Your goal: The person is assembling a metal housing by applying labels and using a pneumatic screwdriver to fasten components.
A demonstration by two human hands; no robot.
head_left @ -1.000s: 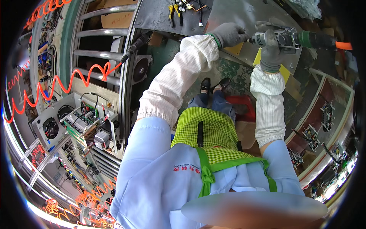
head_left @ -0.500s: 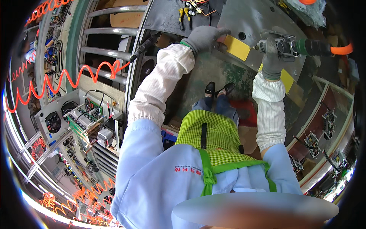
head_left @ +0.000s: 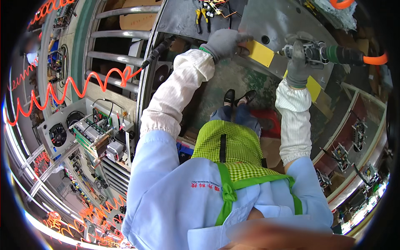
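My left hand [head_left: 223, 43], in a grey glove, is closed at the left edge of a grey metal panel [head_left: 287, 21], next to the yellow label [head_left: 261, 53] on it. Its fingertips are partly hidden there. My right hand [head_left: 296, 66], gloved too, is wrapped round a silver air tool [head_left: 310, 53]. The tool lies sideways over the panel, its narrow tip toward the yellow label. I cannot make out whether the tip touches it. From the tool's right end runs a dark hose fitting [head_left: 343, 54] with an orange hose. A second yellow label [head_left: 313, 88] shows beyond my right wrist.
Yellow-handled pliers [head_left: 202, 20] and loose wire connectors [head_left: 216, 7] lie on a dark mat at the back. To the left are a roller conveyor [head_left: 121, 34], a coiled orange air hose [head_left: 66, 89] and an opened unit with a fan [head_left: 96, 129]. A framed rack [head_left: 354, 125] stands right.
The fingers of my left hand have shifted slightly at the panel's edge. My right hand and the air tool stay almost where they were.
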